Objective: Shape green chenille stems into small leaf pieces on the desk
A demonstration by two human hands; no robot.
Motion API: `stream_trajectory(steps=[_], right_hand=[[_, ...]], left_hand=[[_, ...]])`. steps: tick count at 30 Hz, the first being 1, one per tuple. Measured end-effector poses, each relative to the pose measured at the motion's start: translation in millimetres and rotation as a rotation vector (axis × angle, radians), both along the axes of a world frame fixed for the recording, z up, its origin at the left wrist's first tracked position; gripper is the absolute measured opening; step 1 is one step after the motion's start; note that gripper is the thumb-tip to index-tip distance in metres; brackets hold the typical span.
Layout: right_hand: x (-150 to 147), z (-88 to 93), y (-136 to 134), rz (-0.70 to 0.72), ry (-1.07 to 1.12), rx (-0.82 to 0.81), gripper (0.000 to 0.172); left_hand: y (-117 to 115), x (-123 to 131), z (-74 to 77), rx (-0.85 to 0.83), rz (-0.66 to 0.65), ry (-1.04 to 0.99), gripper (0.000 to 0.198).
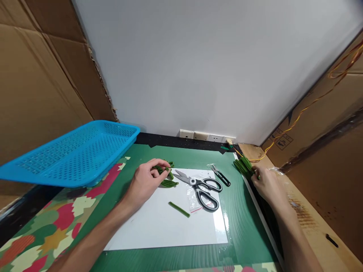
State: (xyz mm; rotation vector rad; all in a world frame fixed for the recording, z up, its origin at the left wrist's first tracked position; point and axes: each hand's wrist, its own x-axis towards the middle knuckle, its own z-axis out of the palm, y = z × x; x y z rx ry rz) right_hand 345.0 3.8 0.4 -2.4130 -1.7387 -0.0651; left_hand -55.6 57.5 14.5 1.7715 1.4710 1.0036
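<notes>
My left hand [149, 178] is closed in a pinch on a short green stem piece, over a small pile of bent green pieces [169, 183] at the white sheet's upper left. My fingers partly hide that pile. At the right edge of the green mat, my right hand [265, 182] is closed around the near end of a bundle of green stems [243, 166], fuzzy like pipe cleaners. A single straight green stem [179, 209] lies on the white sheet [167, 230]. Grey-and-black scissors [193, 182] rest between my hands, blades slightly apart and pointing left.
Black thread snips [222, 176] lie right of the scissors, which overlap a clear plastic zip bag [195, 196]. A blue perforated basket [76, 151] stands at left. Sockets [201, 136] line the wall base. Cardboard flanks both sides, with a yellow-orange wire [297, 121] at right.
</notes>
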Motion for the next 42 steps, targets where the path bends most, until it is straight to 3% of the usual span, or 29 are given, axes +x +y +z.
stream_trajectory(steps=[7,14,18,22,26,28,32,39,42], right_hand=[[-10.6,16.2,-10.1,-0.09,-0.092,0.107,0.037],[-35.7,26.2,-22.5,-0.145,-0.282,0.457,0.031],[-56.7,17.5,-21.1,0.085,-0.281,0.543,0.031],[-77.4,3.0,-16.5,0.407,-0.159,0.612,0.049],[-95.3,-6.5,-15.7,0.785,-0.016,0.57,0.058],[-103.2,-7.4,-17.6,0.884,0.013,0.57,0.056],[-114.2,-3.5,-22.5,0.954,0.03,0.635,0.044],[-117.5,-6.3,-22.8,0.955,0.053,0.607,0.033],[-116.8,-8.9,-21.5,0.933,0.053,0.568,0.028]], left_hand=[[3.5,-4.8,5.6,0.042,0.019,-0.048,0.027],[10.3,-16.9,9.1,0.044,0.104,-0.215,0.034],[10.3,-16.8,6.3,0.045,0.109,-0.152,0.032],[7.6,-13.3,3.9,0.025,0.034,-0.007,0.03],[4.5,-10.1,0.3,0.042,-0.018,0.07,0.033],[2.5,-8.7,-0.8,0.052,-0.012,0.058,0.036],[-1.6,-6.3,0.6,0.014,0.004,-0.038,0.036],[-11.1,0.0,6.7,-0.253,-0.258,-0.448,0.047],[-16.1,4.9,6.3,-0.326,-0.347,-0.496,0.054]])
